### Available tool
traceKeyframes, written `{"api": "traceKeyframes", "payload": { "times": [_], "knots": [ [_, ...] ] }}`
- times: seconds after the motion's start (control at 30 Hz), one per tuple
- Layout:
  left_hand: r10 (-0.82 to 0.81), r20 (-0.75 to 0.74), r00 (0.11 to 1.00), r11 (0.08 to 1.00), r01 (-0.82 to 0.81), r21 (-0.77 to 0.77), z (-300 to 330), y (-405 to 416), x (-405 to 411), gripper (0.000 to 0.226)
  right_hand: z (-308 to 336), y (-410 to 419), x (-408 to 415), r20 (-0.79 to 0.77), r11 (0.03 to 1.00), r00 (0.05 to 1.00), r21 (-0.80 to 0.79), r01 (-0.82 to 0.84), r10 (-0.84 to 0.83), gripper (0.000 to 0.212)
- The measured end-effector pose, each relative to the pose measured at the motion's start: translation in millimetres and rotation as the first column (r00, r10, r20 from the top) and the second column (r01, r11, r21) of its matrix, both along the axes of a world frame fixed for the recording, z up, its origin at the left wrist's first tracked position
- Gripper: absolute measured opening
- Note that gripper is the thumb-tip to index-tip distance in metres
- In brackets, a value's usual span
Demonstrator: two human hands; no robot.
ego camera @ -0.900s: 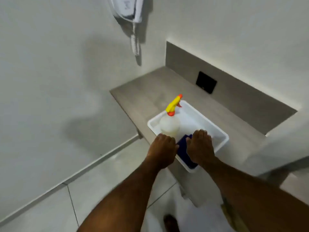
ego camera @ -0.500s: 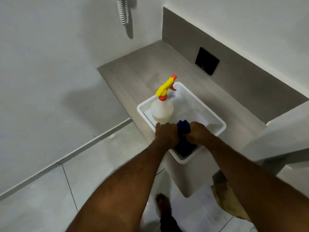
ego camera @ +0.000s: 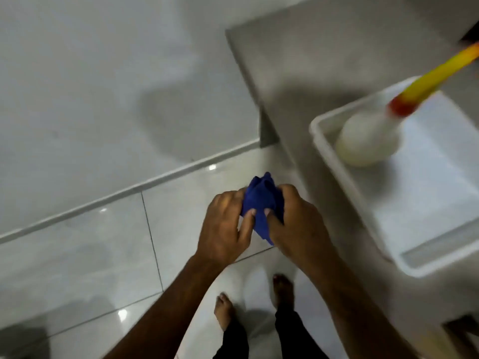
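Note:
A crumpled blue cloth [ego camera: 260,200] is held between both hands, out over the tiled floor to the left of the counter. My left hand [ego camera: 224,228] grips its left side with curled fingers. My right hand [ego camera: 298,224] grips its right side, thumb pressed into the fabric. To the right, a white plastic tray [ego camera: 440,208] stands on the grey counter [ego camera: 280,53]. In the tray's far corner stands a pale spray bottle [ego camera: 368,141] with a yellow and red trigger head, blurred by motion.
Glossy white floor tiles [ego camera: 103,250] spread below the hands, meeting a grey-white wall [ego camera: 90,86] along a skirting line. My bare feet [ego camera: 225,312] stand on the floor close to the counter's front edge.
Both hands have lifted the blue cloth out of the white tray and carried it left, off the counter and over the floor. The view has swung down and left.

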State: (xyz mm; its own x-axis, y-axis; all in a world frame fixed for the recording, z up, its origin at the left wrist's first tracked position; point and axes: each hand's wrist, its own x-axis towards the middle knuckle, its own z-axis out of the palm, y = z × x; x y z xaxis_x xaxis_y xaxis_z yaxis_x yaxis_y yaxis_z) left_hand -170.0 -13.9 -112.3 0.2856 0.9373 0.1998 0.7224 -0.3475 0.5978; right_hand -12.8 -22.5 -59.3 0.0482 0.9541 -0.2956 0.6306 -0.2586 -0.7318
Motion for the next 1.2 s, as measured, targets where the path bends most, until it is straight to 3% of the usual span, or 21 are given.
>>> {"api": "traceKeyframes", "payload": {
  "times": [0.1, 0.27, 0.33, 0.47, 0.53, 0.6, 0.67, 0.77, 0.83, 0.9, 0.97, 1.0, 1.03, 1.13, 1.17, 1.2],
  "knots": [
    [0.092, -0.163, 0.982, 0.973, -0.124, -0.194, -126.8, -25.6, -51.1, 0.051, -130.4, -9.3, -39.3, -0.002, 0.984, 0.999, -0.168, 0.053, -0.054, 0.036],
    [0.038, -0.513, 0.858, 0.833, -0.311, -0.458, -369.6, -88.9, -122.3, 0.062, -389.9, -64.9, -68.6, 0.065, 0.880, 0.994, -0.463, 0.103, -0.082, 0.034],
    [0.010, -0.561, 0.828, 0.789, -0.351, -0.504, -467.1, -113.3, -144.0, 0.064, -494.9, -92.5, -74.2, 0.075, 0.825, 0.997, -0.563, 0.043, 0.000, 0.032],
    [-0.076, -0.610, 0.789, 0.800, -0.317, -0.510, -624.5, -146.3, -168.3, 0.068, -658.0, -139.7, -91.3, -0.022, 0.717, 0.989, -0.687, -0.119, 0.144, 0.036],
    [-0.058, -0.628, 0.776, 0.833, -0.309, -0.459, -682.2, -146.3, -176.6, 0.072, -710.7, -160.5, -99.8, 0.130, 0.802, 0.944, -0.570, -0.179, 0.303, 0.045],
    [-0.021, -0.633, 0.774, 0.859, -0.309, -0.407, -725.0, -137.9, -179.2, 0.075, -744.6, -181.9, -107.8, 0.378, 0.902, 0.834, -0.320, -0.290, 0.402, 0.056],
    [0.042, -0.615, 0.788, 0.865, -0.337, -0.371, -751.9, -127.5, -178.3, 0.077, -765.5, -199.9, -119.2, 0.423, 0.898, 0.793, -0.173, -0.406, 0.440, 0.058],
    [0.120, -0.579, 0.806, 0.887, -0.348, -0.302, -770.6, -125.2, -179.0, 0.077, -789.5, -223.4, -129.4, 0.530, 0.818, 0.660, -0.121, -0.562, 0.532, 0.062],
    [0.130, -0.571, 0.811, 0.916, -0.319, -0.245, -774.0, -129.5, -182.4, 0.075, -804.3, -216.1, -123.4, 0.585, 0.664, 0.534, -0.010, -0.747, 0.610, 0.062],
    [0.137, -0.567, 0.812, 0.922, -0.314, -0.227, -775.0, -129.9, -183.3, 0.075, -813.3, -186.3, -114.0, 0.581, 0.340, 0.340, 0.115, -0.934, 0.739, 0.059],
    [0.140, -0.580, 0.803, 0.917, -0.325, -0.230, -772.4, -129.8, -183.8, 0.075, -820.0, -134.8, -104.2, 0.603, -0.033, 0.056, 0.135, -0.990, 0.796, 0.057],
    [0.140, -0.584, 0.800, 0.920, -0.323, -0.223, -771.9, -129.4, -183.2, 0.075, -821.8, -105.9, -101.7, 0.640, -0.124, -0.019, 0.120, -0.985, 0.768, 0.056],
    [0.139, -0.585, 0.799, 0.922, -0.320, -0.218, -771.8, -129.2, -182.9, 0.075, -823.5, -82.3, -103.1, 0.664, -0.079, 0.017, 0.115, -0.990, 0.747, 0.057],
    [0.149, -0.579, 0.802, 0.925, -0.320, -0.206, -773.1, -129.0, -184.4, 0.075, -820.5, -72.2, -113.9, 0.658, 0.488, 0.401, 0.059, -0.871, 0.637, 0.060],
    [0.150, -0.574, 0.805, 0.924, -0.322, -0.208, -773.8, -129.4, -185.2, 0.075, -817.5, -90.0, -114.4, 0.648, 0.565, 0.443, 0.024, -0.825, 0.620, 0.062],
    [0.150, -0.569, 0.808, 0.924, -0.319, -0.209, -773.9, -130.2, -184.7, 0.075, -814.4, -111.7, -110.2, 0.622, 0.521, 0.426, 0.034, -0.853, 0.657, 0.061]
  ]
}}
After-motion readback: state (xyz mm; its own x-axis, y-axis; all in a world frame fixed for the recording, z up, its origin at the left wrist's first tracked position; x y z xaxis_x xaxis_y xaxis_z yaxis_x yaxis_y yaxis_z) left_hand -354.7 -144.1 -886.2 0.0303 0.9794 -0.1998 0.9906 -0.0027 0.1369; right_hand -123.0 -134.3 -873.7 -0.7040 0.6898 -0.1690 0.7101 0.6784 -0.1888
